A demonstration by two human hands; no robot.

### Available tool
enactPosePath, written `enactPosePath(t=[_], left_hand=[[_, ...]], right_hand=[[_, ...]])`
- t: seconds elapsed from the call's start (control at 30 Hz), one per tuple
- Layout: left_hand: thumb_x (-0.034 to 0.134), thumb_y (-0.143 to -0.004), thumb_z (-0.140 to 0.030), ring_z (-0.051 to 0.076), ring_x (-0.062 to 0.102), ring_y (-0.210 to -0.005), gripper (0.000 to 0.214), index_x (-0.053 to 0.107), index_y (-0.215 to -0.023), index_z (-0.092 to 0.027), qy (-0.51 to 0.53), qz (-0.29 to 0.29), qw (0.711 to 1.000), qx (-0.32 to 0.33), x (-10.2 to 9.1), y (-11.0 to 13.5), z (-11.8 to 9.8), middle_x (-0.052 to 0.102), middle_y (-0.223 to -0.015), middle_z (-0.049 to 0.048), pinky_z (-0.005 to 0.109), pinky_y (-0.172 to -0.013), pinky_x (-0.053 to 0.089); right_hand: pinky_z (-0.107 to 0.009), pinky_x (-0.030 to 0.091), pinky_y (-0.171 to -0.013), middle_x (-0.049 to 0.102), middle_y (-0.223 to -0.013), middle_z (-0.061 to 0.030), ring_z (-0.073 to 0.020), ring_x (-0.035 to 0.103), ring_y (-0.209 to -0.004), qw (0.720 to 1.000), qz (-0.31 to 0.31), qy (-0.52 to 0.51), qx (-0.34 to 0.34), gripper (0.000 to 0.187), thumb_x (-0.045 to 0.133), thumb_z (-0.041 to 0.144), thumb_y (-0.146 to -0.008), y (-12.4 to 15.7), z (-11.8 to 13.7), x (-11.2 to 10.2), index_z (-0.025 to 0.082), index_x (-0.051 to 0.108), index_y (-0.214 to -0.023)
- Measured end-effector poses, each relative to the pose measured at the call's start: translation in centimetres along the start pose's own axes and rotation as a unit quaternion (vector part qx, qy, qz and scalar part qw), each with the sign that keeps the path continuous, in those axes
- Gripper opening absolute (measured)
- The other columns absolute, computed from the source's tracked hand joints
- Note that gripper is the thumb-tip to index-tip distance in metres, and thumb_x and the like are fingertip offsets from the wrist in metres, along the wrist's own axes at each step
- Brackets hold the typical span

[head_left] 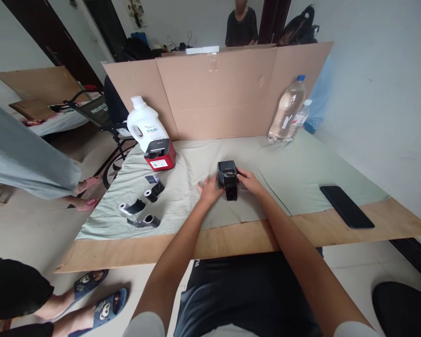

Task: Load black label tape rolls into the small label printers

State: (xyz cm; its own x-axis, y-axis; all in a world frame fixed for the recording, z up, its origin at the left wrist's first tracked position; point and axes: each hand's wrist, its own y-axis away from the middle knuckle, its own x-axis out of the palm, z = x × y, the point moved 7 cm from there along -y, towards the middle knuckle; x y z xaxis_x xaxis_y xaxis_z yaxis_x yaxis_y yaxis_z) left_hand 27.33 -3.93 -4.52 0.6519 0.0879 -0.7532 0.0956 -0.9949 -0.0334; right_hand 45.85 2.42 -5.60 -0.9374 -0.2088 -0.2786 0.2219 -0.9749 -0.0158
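Note:
A small black printer (226, 167) stands in the middle of the cloth-covered table, with a glossy black strip (230, 187) hanging down its front. My left hand (210, 189) grips its left side, thumb towards the strip. On the opposite side, the fingers of my right hand (249, 180) press against the printer's edge. Parts of the fingertips are hidden behind the device. To the left lie several rolls of black film, among them an upper roll (150, 195), a white-cored roll (124, 207) and a lower roll (150, 220).
A red and black box-shaped device (164, 157) stands before a white jug (145, 124). A cardboard screen (221, 103) closes the back. A large clear bottle (287, 110) and a smaller bottle (301, 114) stand back right; a black phone (347, 207) lies front right. People are nearby.

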Motion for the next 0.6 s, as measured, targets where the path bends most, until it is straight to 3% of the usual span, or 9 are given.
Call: enactPosePath(t=[0.07, 0.17, 0.27, 0.33, 0.4, 0.5, 0.6], left_hand=[[0.071, -0.085, -0.026, 0.037, 0.051, -0.148, 0.070, 0.050, -0.152, -0.023, -0.025, 0.017, 0.999, 0.009, 0.3, -0.5, -0.4, 0.061, -0.152, 0.0197, 0.063, -0.129, 0.007], [0.061, -0.091, -0.027, 0.036, 0.070, -0.124, 0.060, 0.054, -0.150, -0.018, -0.076, -0.006, 0.997, 0.010, 0.0, -1.1, -1.9, 0.077, -0.125, 0.0193, 0.059, -0.129, 0.011], [0.061, -0.090, -0.025, 0.035, 0.075, -0.114, 0.056, 0.059, -0.145, -0.015, -0.112, -0.028, 0.993, 0.039, 0.1, -2.6, -5.4, 0.081, -0.111, 0.0179, 0.056, -0.128, 0.016], [0.062, -0.089, -0.025, 0.035, 0.074, -0.115, 0.055, 0.060, -0.143, -0.016, -0.111, -0.033, 0.991, 0.066, 1.2, -4.5, -8.7, 0.081, -0.111, 0.0173, 0.054, -0.128, 0.018], [0.062, -0.089, -0.025, 0.034, 0.074, -0.116, 0.053, 0.061, -0.141, -0.018, -0.092, -0.026, 0.991, 0.090, 3.7, -7.0, -12.2, 0.081, -0.112, 0.0163, 0.053, -0.127, 0.019], [0.062, -0.090, -0.025, 0.033, 0.073, -0.117, 0.048, 0.062, -0.137, -0.018, -0.037, -0.006, 0.990, 0.133, 9.2, -10.7, -17.6, 0.080, -0.116, 0.0160, 0.052, -0.126, 0.020], [0.066, -0.088, -0.025, 0.033, 0.073, -0.115, 0.040, 0.067, -0.128, -0.017, 0.025, 0.024, 0.986, 0.165, 15.2, -13.8, -21.9, 0.081, -0.110, 0.0164, 0.053, -0.125, 0.022]], right_hand=[[-0.049, 0.036, -0.127, 0.058, -0.158, -0.0036, -0.0259, 0.053, -0.149, 1.000, 0.024, 0.004, -0.016, 0.065, 0.062, 0.026, -0.089, 0.0, 0.3, 0.3, 0.023, 0.059, -0.154], [-0.046, 0.033, -0.129, 0.054, -0.161, -0.0023, -0.0262, 0.048, -0.153, 0.998, 0.035, 0.004, -0.047, 0.066, 0.065, 0.025, -0.088, -0.3, 0.8, -0.1, 0.025, 0.059, -0.154], [-0.045, 0.035, -0.128, 0.057, -0.159, -0.0018, -0.0265, 0.048, -0.153, 0.996, 0.023, -0.003, -0.083, 0.063, 0.065, 0.028, -0.088, -1.4, 1.3, -3.1, 0.026, 0.063, -0.151], [-0.046, 0.043, -0.123, 0.060, -0.156, -0.0014, -0.0276, 0.052, -0.149, 0.997, 0.000, 0.001, -0.081, 0.062, 0.066, 0.031, -0.088, -2.6, 1.4, -6.9, 0.026, 0.063, -0.150], [-0.047, 0.051, -0.114, 0.063, -0.154, -0.0012, -0.0293, 0.057, -0.141, 0.997, -0.039, 0.007, -0.062, 0.064, 0.068, 0.033, -0.087, -3.7, 1.0, -12.0, 0.026, 0.063, -0.150], [-0.044, 0.056, -0.101, 0.068, -0.147, -0.0037, -0.0286, 0.066, -0.123, 0.995, -0.098, 0.002, -0.032, 0.070, 0.069, 0.033, -0.084, -5.0, -0.3, -20.0, 0.023, 0.061, -0.152], [-0.040, 0.055, -0.094, 0.074, -0.137, -0.0055, -0.0261, 0.067, -0.112, 0.988, -0.153, 0.002, 0.005, 0.070, 0.070, 0.029, -0.080, -5.5, -2.5, -26.6, 0.021, 0.063, -0.150]])
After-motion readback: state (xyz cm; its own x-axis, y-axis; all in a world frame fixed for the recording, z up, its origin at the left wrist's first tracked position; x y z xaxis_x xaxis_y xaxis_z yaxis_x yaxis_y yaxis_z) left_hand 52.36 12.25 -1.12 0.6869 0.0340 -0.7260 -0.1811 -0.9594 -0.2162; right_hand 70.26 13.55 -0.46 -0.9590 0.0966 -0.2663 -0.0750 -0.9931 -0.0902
